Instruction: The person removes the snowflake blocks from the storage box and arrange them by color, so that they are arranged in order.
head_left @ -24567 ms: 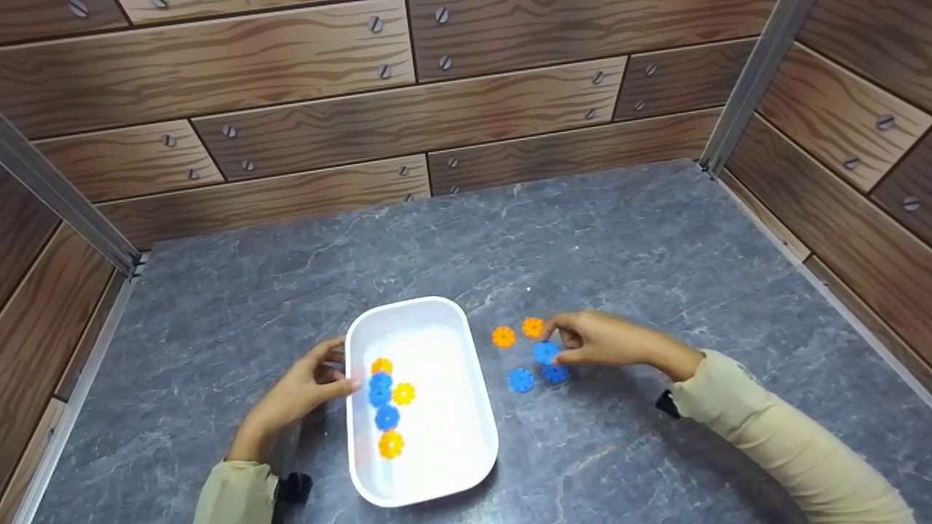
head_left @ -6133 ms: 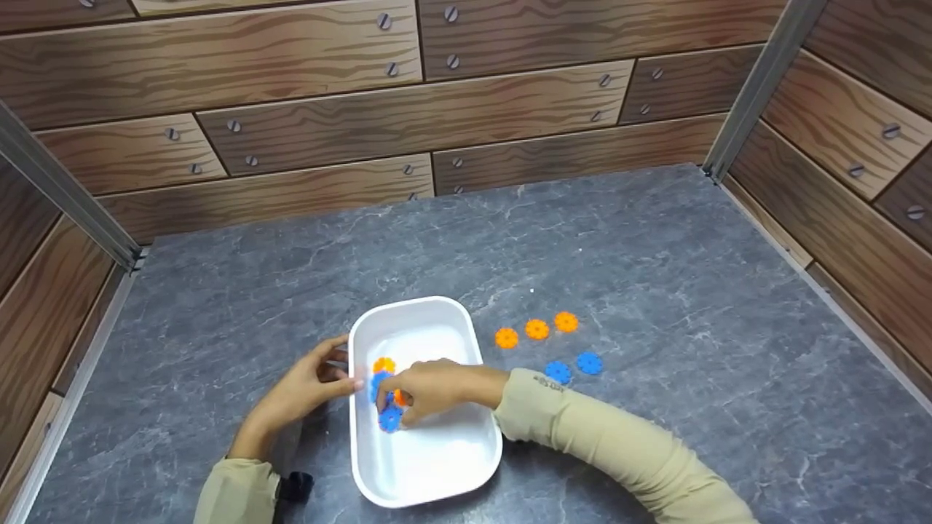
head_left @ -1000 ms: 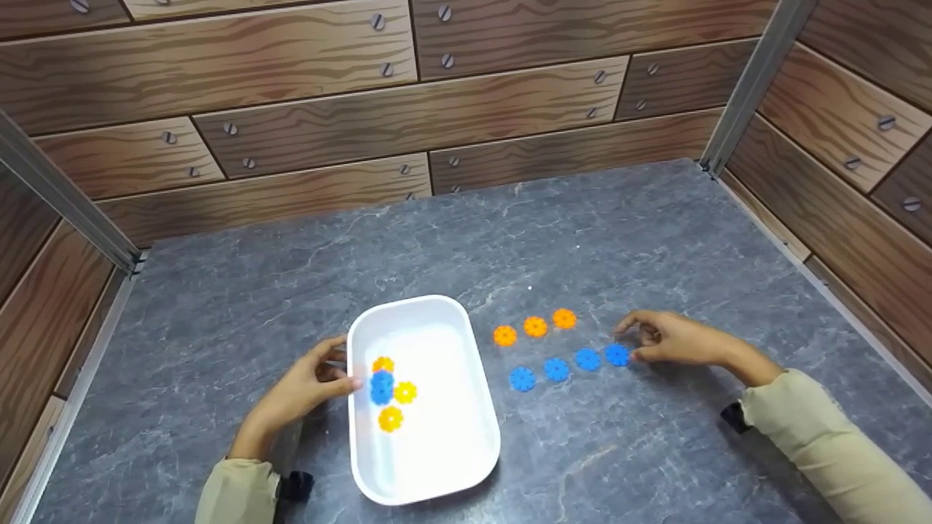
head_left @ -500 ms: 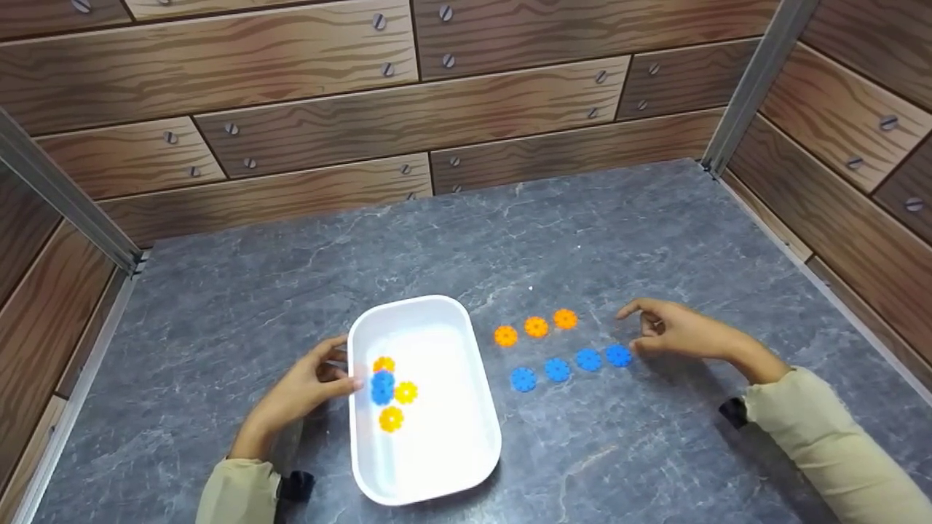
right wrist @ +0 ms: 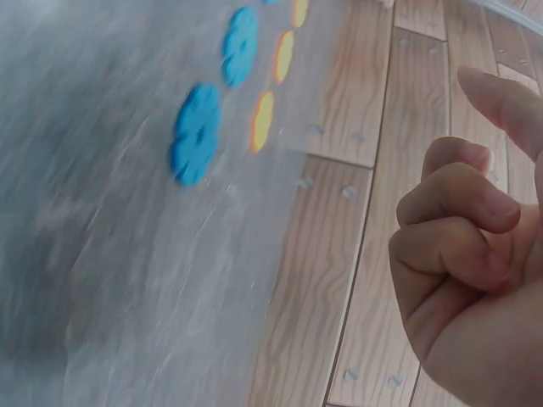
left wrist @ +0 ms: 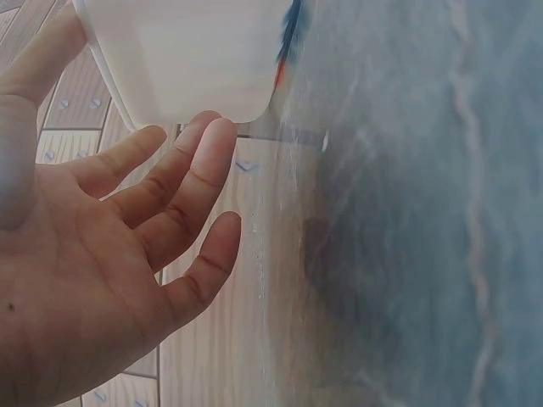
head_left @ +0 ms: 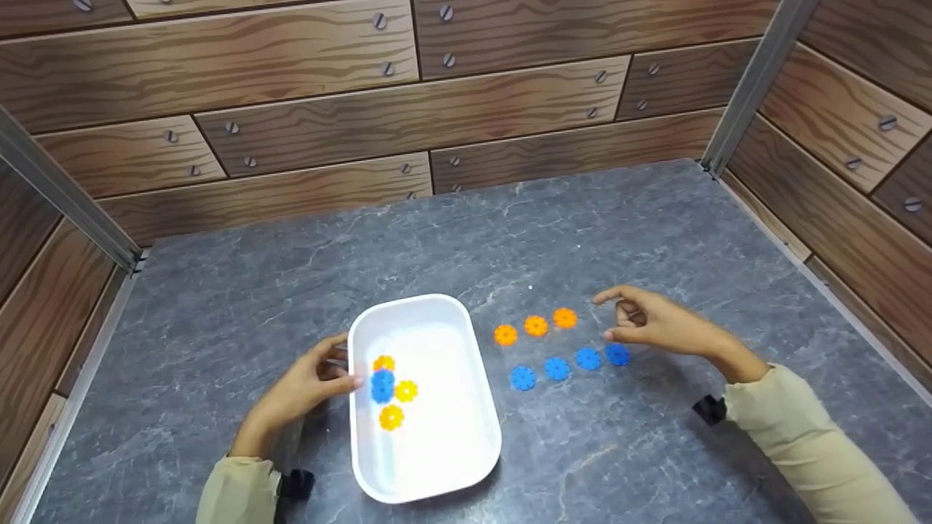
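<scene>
In the head view my left hand (head_left: 304, 382) holds the left side of a white tray (head_left: 429, 496), thumb over its rim. In the left wrist view its fingers (left wrist: 191, 186) lie at the tray's outer wall. My right hand (head_left: 666, 327) hovers near the right end of a row of blue notched discs (head_left: 588, 358), thumb and index finger apart, the other fingers curled, holding nothing. Behind lies a row of three orange notched discs (head_left: 536, 325). Inside the tray, near its left wall, are blue discs (head_left: 382, 386), seemingly overlapping, and yellow-orange discs (head_left: 391, 418).
The discs outside the tray lie flat on a grey marbled tabletop (head_left: 291, 291). Wood-patterned panels (head_left: 306, 131) wall the table at the back and both sides, with metal posts (head_left: 750, 87) at the corners.
Compared with long ago, blue discs now form one row and a third orange disc sits outside the tray. Lately my right hand let go of the last blue disc, lifted and moved left.
</scene>
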Demonstrator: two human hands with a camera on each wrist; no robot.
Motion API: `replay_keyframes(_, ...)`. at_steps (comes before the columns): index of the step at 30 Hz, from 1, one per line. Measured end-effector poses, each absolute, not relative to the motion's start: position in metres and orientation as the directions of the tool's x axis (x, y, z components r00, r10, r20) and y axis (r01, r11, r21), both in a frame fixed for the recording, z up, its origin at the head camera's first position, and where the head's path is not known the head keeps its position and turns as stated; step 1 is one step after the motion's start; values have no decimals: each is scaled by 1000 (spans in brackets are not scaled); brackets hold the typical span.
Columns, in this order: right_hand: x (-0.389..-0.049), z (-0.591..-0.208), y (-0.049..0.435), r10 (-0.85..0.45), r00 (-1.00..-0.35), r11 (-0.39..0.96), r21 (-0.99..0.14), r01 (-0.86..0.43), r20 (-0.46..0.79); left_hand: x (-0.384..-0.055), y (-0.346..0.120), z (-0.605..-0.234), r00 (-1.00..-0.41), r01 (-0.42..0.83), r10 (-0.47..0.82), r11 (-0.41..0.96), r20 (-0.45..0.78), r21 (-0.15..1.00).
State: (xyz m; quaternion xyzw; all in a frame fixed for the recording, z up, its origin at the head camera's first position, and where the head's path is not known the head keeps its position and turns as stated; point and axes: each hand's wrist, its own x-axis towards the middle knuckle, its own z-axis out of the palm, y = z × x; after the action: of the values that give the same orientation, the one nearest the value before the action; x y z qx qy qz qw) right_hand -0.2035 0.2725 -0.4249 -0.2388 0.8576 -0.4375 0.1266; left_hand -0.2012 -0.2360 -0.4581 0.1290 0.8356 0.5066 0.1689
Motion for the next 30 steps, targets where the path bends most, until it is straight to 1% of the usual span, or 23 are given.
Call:
replay_keyframes(4,-202,-424,261,-553,-832,443,-831,-337,43,-202,-235,-459,-912,38,379,464,-159,885)
replay_keyframes(8,-200,-421,248,-577,-815,410,-845,-343,51,-202,-235,-460,-914,34,372,466,-162,884)
replay_keyframes(14,-198,-419,223,-567,-821,398,-850,-344,67,-203,-236,-460,-915,41,373,465,-153,884)
replay_keyframes(22,-198,-422,186,-580,-813,352,-886,-300,45,-203,-235,-461,-915,10,359,474,-183,881)
replay_keyframes(30,-198,-421,144,-642,-766,301,-914,-271,16,-202,-235,-457,-917,8,356,469,-181,883)
